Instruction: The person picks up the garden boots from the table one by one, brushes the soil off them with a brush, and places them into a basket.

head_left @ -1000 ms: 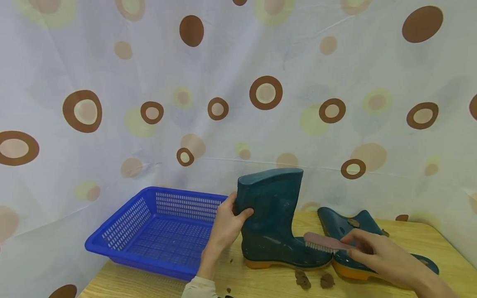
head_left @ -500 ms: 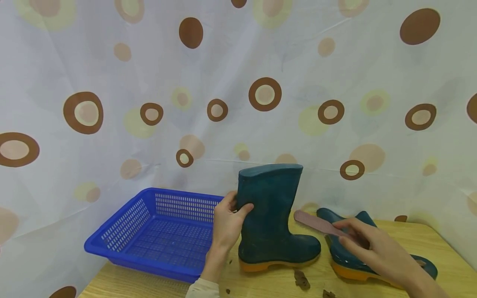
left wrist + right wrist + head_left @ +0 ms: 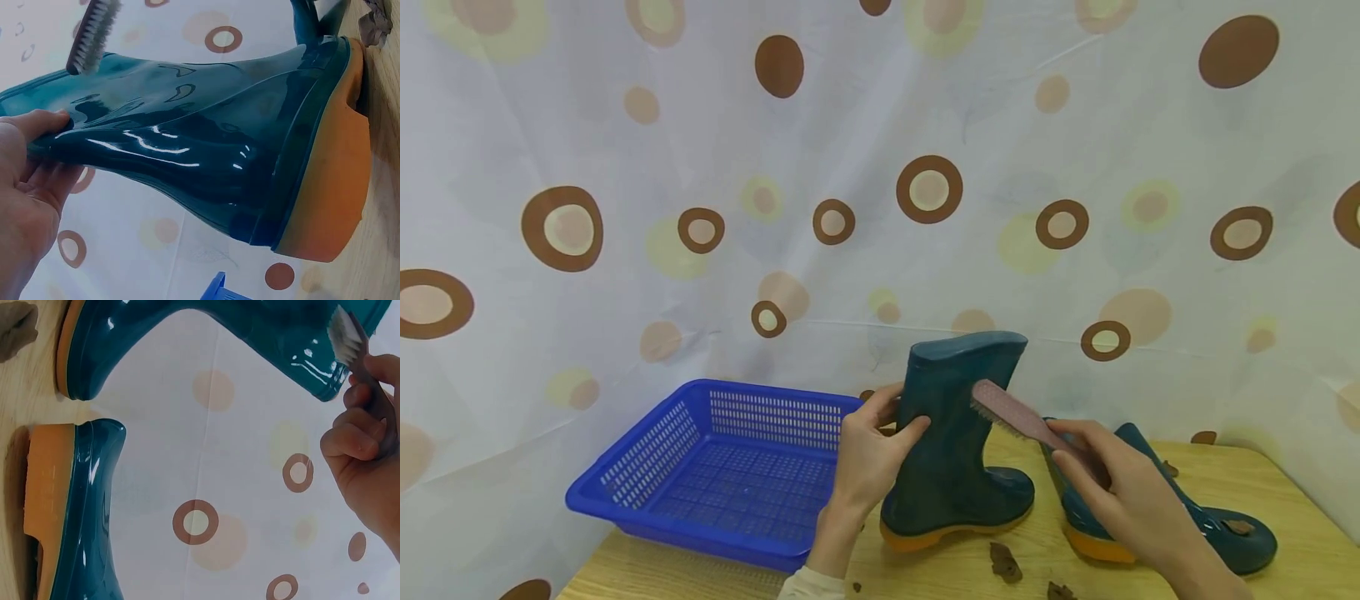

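Note:
My left hand (image 3: 872, 446) grips the upper shaft of a dark teal rubber boot (image 3: 951, 433), thumb across the near side. The boot has an orange sole (image 3: 331, 187) and leans slightly, its toe pointing right. In my right hand (image 3: 1123, 492) is the handle of a pinkish scrub brush (image 3: 1011, 408). Its pale bristles (image 3: 344, 339) face the boot's upper shaft; whether they touch it I cannot tell. A second teal boot (image 3: 1232, 533) lies on its side at the right, partly hidden behind my right hand, with a brown clump (image 3: 1238, 527) on it.
A blue plastic basket (image 3: 715, 537) with slotted walls stands to the left. Brown clumps (image 3: 1004, 562) lie on the wooden table (image 3: 947, 575) in front of the boots. Behind everything hangs a white patterned curtain (image 3: 850, 125).
The brush has left the toe of the held boot and risen to its upper shaft with my right hand. The boot's top has tilted right, and its toe has drawn away from the second boot.

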### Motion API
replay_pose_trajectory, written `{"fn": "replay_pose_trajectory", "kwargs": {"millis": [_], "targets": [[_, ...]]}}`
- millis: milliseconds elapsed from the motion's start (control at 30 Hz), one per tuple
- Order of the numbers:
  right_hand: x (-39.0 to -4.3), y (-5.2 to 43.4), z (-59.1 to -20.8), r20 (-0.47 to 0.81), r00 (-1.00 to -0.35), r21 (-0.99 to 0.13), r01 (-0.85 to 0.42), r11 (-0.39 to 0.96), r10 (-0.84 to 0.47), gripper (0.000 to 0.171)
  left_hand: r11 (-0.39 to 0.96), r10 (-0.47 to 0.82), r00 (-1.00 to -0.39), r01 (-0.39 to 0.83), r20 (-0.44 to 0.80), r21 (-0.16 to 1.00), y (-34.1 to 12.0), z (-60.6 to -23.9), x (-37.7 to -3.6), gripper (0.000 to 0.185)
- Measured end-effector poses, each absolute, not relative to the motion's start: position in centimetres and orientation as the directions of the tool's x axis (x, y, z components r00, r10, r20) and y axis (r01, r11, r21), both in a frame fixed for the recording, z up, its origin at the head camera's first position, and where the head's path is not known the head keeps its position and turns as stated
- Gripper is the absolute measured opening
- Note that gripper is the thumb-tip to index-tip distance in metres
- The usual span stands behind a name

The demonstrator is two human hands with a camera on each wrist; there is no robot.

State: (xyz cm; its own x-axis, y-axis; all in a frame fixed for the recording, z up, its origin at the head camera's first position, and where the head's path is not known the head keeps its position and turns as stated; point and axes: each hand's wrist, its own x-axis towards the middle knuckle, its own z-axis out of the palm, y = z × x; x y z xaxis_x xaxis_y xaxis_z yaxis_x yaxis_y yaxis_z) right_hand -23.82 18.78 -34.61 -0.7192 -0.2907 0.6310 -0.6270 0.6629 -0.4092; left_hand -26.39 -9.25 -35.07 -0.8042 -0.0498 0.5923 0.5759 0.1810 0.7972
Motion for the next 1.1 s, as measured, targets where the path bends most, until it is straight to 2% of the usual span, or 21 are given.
{"fn": "replay_pose_trajectory", "kwargs": {"millis": [267, 400, 533, 633, 733, 800, 900, 967, 1100], "targets": [[-23.8, 17.8, -34.5, 0.683, -0.671, -0.379, -0.665, 0.644, -0.290, 0.030, 0.197, 0.095, -0.743, 0.666, 0.662, 0.719, -9.3, -34.8, -26.0, 0.037], [-23.8, 17.6, -34.5, 0.673, -0.677, -0.389, -0.667, 0.636, -0.299, 0.029, 0.233, 0.180, -0.728, 0.685, 0.662, 0.690, -9.5, -34.5, -25.7, 0.041], [-23.8, 17.5, -34.6, 0.655, -0.693, -0.399, -0.656, 0.641, -0.302, 0.028, 0.206, 0.299, -0.727, 0.682, 0.619, 0.702, -9.8, -34.5, -25.8, 0.052], [-23.7, 17.6, -34.6, 0.638, -0.710, -0.415, -0.644, 0.642, -0.299, 0.028, 0.157, 0.405, -0.666, 0.725, 0.626, 0.670, -10.3, -34.7, -26.1, 0.058], [-23.6, 17.9, -34.6, 0.627, -0.721, -0.434, -0.637, 0.637, -0.295, 0.028, 0.128, 0.467, -0.590, 0.782, 0.659, 0.610, -10.6, -35.0, -26.4, 0.053], [-23.5, 18.1, -34.6, 0.626, -0.723, -0.445, -0.639, 0.628, -0.292, 0.028, 0.125, 0.470, -0.541, 0.823, 0.698, 0.554, -10.6, -35.0, -26.5, 0.041], [-23.5, 18.4, -34.6, 0.637, -0.713, -0.448, -0.653, 0.610, -0.295, 0.029, 0.142, 0.426, -0.514, 0.851, 0.745, 0.507, -10.1, -34.9, -26.4, 0.020], [-23.5, 18.6, -34.6, 0.640, -0.707, -0.448, -0.661, 0.602, -0.299, 0.030, 0.143, 0.386, -0.502, 0.862, 0.774, 0.487, -9.8, -34.9, -26.4, 0.017], [-23.5, 18.9, -34.6, 0.633, -0.707, -0.452, -0.668, 0.591, -0.315, 0.032, 0.131, 0.321, -0.511, 0.858, 0.797, 0.497, -9.3, -34.8, -26.3, 0.024]]}}
